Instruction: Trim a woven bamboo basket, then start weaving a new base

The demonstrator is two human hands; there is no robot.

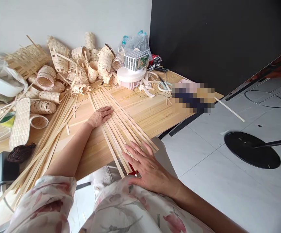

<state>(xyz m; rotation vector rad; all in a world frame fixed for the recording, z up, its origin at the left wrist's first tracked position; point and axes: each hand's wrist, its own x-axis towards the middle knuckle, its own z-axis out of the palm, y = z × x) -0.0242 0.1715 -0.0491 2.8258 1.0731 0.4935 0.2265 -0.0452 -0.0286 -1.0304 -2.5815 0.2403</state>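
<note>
Several long, flat bamboo strips (117,121) lie side by side on the wooden table, their near ends jutting past its front edge over my lap. My left hand (101,116) rests flat across the strips near their middle, fingers stretched out together and pointing right. Closer to my body, my right hand (141,161) lies with spread fingers over the near ends of the strips, palm down. Neither hand wraps around a strip. Something red shows partly beneath the strips beside my right thumb; I cannot make out what it is.
Woven bamboo baskets (47,77) crowd the back left of the table. A loose bundle of strips (45,142) hangs over the left front edge. Scissors (164,84), a white round stand (131,74) and packets stand behind. A black round base (252,149) is on the floor.
</note>
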